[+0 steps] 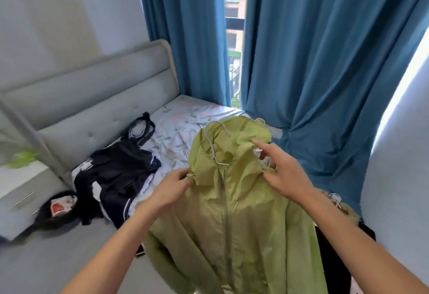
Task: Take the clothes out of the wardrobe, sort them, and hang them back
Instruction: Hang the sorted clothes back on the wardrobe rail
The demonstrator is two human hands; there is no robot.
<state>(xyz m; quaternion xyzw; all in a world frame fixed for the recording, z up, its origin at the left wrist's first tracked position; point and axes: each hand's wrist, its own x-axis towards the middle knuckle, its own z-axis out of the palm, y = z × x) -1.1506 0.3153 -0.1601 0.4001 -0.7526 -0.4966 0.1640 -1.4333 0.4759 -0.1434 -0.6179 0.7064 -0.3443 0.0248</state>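
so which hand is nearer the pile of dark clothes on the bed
Left. The left hand grips the green jacket at its shoulder, right beside the dark clothes. The right hand holds the jacket's far shoulder, toward the curtain.

Blue curtains (313,50) part on daylit window (234,27); grey padded headboard (97,99).

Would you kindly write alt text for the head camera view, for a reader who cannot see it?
A person's left hand and right hand hold up a green hooded jacket by its shoulders, a white hanger inside its neck. Dark clothes lie heaped on the bed, before blue curtains.
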